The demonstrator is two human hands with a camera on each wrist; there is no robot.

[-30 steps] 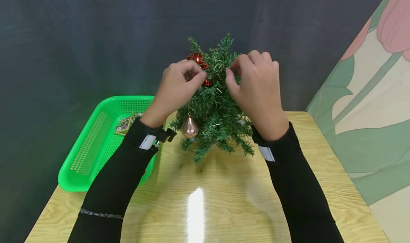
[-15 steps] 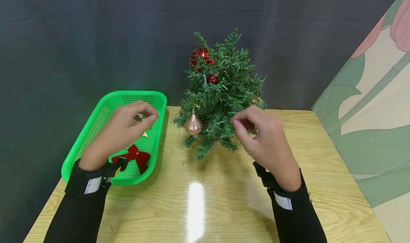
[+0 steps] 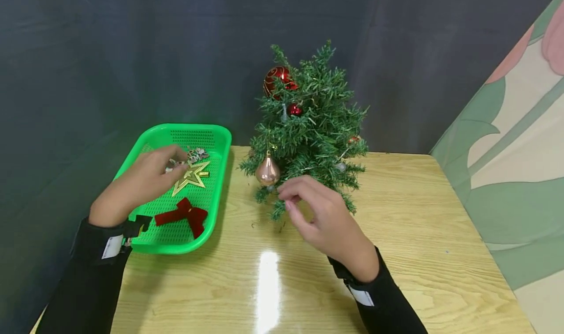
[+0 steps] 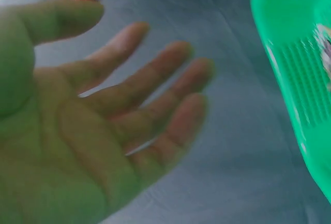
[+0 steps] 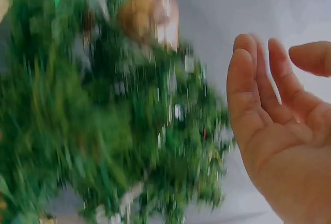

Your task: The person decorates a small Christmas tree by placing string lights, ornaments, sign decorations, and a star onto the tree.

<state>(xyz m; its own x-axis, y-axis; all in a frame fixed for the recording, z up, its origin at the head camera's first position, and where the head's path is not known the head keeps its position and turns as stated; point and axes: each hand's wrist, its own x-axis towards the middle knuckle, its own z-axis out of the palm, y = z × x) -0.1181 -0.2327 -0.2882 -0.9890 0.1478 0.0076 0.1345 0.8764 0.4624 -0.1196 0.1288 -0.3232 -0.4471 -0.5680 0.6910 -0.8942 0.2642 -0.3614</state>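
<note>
My left hand (image 3: 136, 184) hovers over the green basket (image 3: 221, 187), near a gold star (image 3: 192, 177) and some small trinkets (image 3: 200, 154). Its fingers are loosely bent; the left wrist view shows a bare palm. A red velvet bow (image 3: 190, 216) lies closer to the basket's front. My right hand (image 3: 328, 221) is in front of a small artificial Christmas tree (image 3: 319, 123), fingers relaxed, holding nothing. From the tree hang a rose-gold teardrop ornament (image 3: 267, 171), a large red bauble (image 3: 274, 82) and a small red bauble (image 3: 294, 109). The right wrist view blurs the tree.
A wooden table (image 3: 396, 236) carries the basket at left and the tree at centre back. Behind it hangs a dark cloth (image 3: 198, 55). Floral fabric (image 3: 520, 187) slopes along the right side.
Both hands have left the tree's upper part. The left has moved down and left to the basket; the right has lowered and shifted left in front of the tree.
</note>
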